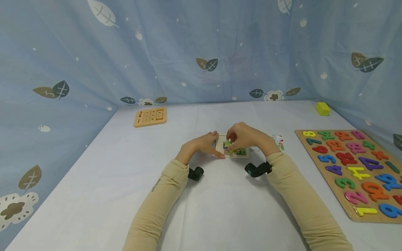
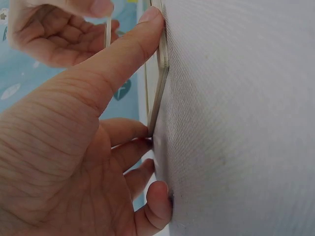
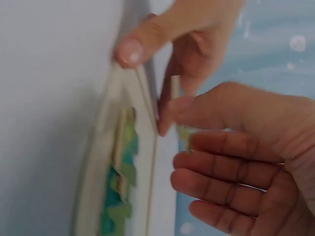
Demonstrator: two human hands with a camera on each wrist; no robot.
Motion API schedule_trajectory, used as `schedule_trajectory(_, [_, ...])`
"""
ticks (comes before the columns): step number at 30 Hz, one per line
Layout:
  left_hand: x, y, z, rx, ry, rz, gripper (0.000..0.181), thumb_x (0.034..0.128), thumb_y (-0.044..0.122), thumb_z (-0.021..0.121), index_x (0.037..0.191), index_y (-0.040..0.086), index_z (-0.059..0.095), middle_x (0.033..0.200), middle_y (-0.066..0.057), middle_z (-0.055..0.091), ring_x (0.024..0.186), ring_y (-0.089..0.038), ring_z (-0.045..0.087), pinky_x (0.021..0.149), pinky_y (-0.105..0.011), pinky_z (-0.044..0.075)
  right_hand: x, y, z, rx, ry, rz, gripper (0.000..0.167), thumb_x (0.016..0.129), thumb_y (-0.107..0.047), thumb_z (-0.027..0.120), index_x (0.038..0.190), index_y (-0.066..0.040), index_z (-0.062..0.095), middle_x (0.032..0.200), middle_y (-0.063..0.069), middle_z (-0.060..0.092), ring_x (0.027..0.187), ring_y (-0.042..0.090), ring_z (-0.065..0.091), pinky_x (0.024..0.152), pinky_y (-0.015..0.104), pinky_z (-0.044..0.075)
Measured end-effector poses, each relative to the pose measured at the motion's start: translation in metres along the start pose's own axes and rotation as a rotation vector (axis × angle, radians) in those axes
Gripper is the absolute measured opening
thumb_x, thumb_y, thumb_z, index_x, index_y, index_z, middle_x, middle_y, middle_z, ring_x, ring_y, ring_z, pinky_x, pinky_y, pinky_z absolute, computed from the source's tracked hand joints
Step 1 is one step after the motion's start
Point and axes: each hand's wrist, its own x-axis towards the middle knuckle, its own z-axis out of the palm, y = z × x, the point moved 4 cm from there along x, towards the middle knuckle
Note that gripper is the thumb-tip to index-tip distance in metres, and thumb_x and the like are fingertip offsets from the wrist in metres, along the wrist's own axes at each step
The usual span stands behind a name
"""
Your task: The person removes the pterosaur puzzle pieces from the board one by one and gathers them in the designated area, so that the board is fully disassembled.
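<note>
A shallow wooden puzzle tray (image 1: pixel 238 156) lies on the white cloth, with green pieces (image 3: pixel 118 216) along its near side. My left hand (image 1: pixel 205 143) holds the tray's left end, thumb (image 2: pixel 150 14) at the near corner and fingertips (image 2: pixel 147 132) at the far one. Above the tray, my right hand (image 1: pixel 245 136) pinches a thin puzzle piece (image 3: pixel 175 86) between thumb and fingers; the piece is raised off the tray in the right wrist view. Its printed face is mostly hidden.
Loose printed pieces (image 1: pixel 278 140) lie right of the tray, partly behind the right wrist. A large number board (image 1: pixel 348 174) fills the right side. A yellow-green block (image 1: pixel 322 108) stands at the back right, and a small wooden number board (image 1: pixel 150 117) lies at the back left.
</note>
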Motion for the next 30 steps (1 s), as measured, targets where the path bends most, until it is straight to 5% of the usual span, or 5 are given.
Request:
schedule_trajectory(15, [0.002, -0.002, 0.001, 0.024, -0.007, 0.013, 0.104, 0.083, 0.048, 0.071, 0.155, 0.005, 0.009, 0.163, -0.01, 0.001, 0.151, -0.027, 0.001, 0.122, -0.044, 0.01, -0.03, 0.025, -0.025, -0.005, -0.105, 0.163, 0.026, 0.075, -0.016, 0.08, 0.096, -0.002, 0.073, 0.086, 0.006, 0.071, 0.074, 0.014, 0.063, 0.069, 0.033, 0.055])
schedule_trajectory(23, [0.002, -0.001, 0.001, 0.025, 0.001, 0.018, 0.103, 0.0828, 0.047, 0.071, 0.154, 0.004, 0.011, 0.163, -0.011, 0.003, 0.151, -0.027, 0.002, 0.122, -0.044, 0.011, -0.038, 0.035, -0.026, -0.005, -0.186, 0.271, 0.022, 0.072, -0.013, 0.079, 0.091, -0.003, 0.073, 0.072, 0.004, 0.069, 0.066, 0.018, 0.063, 0.064, 0.032, 0.053])
schedule_trajectory(30, [0.001, 0.0, 0.0, 0.02, 0.001, 0.019, 0.103, 0.0827, 0.047, 0.071, 0.154, 0.004, 0.011, 0.163, -0.011, 0.003, 0.151, -0.027, 0.002, 0.122, -0.044, 0.01, -0.044, 0.038, -0.024, 0.018, -0.253, 0.316, 0.019, 0.073, -0.014, 0.08, 0.088, -0.004, 0.074, 0.084, 0.007, 0.071, 0.066, 0.015, 0.065, 0.069, 0.036, 0.055])
